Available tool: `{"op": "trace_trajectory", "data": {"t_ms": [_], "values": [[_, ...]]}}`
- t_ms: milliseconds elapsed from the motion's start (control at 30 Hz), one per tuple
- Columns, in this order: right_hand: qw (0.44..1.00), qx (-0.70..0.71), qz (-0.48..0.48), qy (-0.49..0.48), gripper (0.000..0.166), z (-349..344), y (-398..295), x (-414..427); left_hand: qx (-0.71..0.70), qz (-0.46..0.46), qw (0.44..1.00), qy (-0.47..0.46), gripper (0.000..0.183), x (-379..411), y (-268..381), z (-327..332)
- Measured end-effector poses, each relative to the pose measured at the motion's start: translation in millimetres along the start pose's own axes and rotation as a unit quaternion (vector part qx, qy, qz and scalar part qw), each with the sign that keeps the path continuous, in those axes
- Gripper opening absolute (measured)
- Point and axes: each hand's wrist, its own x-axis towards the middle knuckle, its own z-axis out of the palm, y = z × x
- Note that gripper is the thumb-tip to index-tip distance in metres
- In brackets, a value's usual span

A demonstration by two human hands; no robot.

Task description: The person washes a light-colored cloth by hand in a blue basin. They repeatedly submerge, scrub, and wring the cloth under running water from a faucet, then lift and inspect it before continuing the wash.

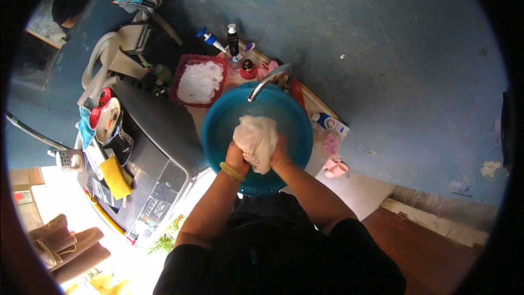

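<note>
A bunched, pale wet cloth (257, 139) is gripped between my two hands over a round teal plastic basin (208, 131). My left hand (236, 157), with a yellowish bangle at the wrist, holds the cloth's lower left side. On the opposite side my right hand (281, 153) presses against it, its fingers partly hidden by the fabric. Cloudy water (229, 110) lies in the basin beneath. A curved chrome faucet (266, 82) reaches over the basin's far rim, its spout just beyond the cloth.
A red basket (177, 86) of white powder stands beyond the basin's left side, near several bottles (233, 41). A dark washing machine (155, 151) at left carries a yellow cloth (115, 178). A carton (333, 125) and pink slippers (335, 167) sit at right, along the blue wall (389, 69).
</note>
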Motion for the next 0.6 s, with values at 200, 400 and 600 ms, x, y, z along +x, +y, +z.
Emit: {"op": "trace_trajectory", "data": {"t_ms": [200, 400, 600], "values": [[0.955, 0.283, 0.069, 0.061, 0.033, -55.5, 26.3, -2.8, -0.053, -0.146, 0.987, 0.034, 0.038, -5.7, 54.5, -10.9], [0.971, 0.214, 0.109, -0.007, 0.031, -86.1, 42.8, -20.4, -0.059, -0.126, 0.989, 0.042, 0.033, -5.5, 96.1, -16.4], [0.95, 0.291, 0.117, -0.009, 0.026, -92.3, 47.3, -31.6, -0.079, -0.057, 0.995, -0.017, 0.039, -8.2, 115.7, -5.0]]}}
